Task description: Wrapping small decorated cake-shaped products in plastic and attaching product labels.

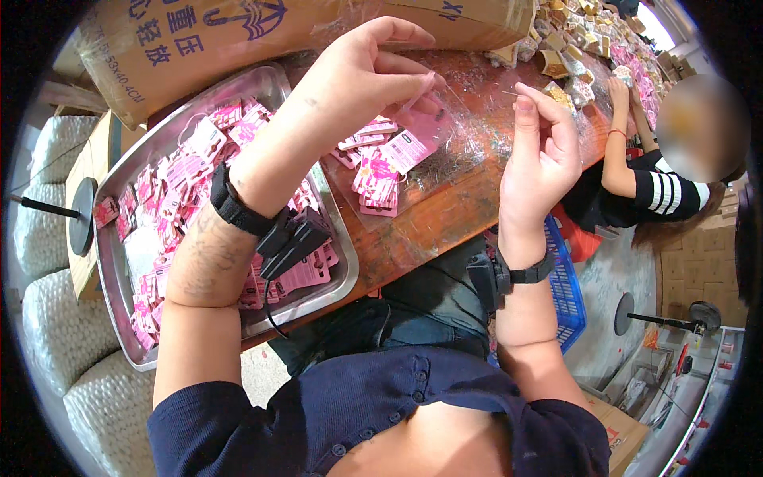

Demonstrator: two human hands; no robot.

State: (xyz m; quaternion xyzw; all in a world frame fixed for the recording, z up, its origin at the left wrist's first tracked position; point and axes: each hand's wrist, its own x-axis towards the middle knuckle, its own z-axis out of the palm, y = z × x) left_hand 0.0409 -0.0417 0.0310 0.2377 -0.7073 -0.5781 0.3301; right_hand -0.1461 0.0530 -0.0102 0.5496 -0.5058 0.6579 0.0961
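Note:
My left hand [362, 79] is raised over the table, thumb and fingers closed on a small pink translucent plastic bag [427, 127] that hangs from them. Just below lies a loose pile of pink printed cards [378, 176] on a clear plastic sheet. My right hand [542, 155] is held up to the right, palm toward me, its thumb and index finger pinched. A thin pale sliver shows at those fingertips, too fine to name. Under my left forearm a metal tray [346, 274] holds many more pink cards [184, 179].
A large cardboard box [318, 28] stands behind the tray. Small packets [568, 52] are heaped at the far right, where a co-worker's hands [621, 95] are busy. A blue plastic basket [566, 290] sits below the table edge. White wrapped bundles [60, 310] are stacked at left.

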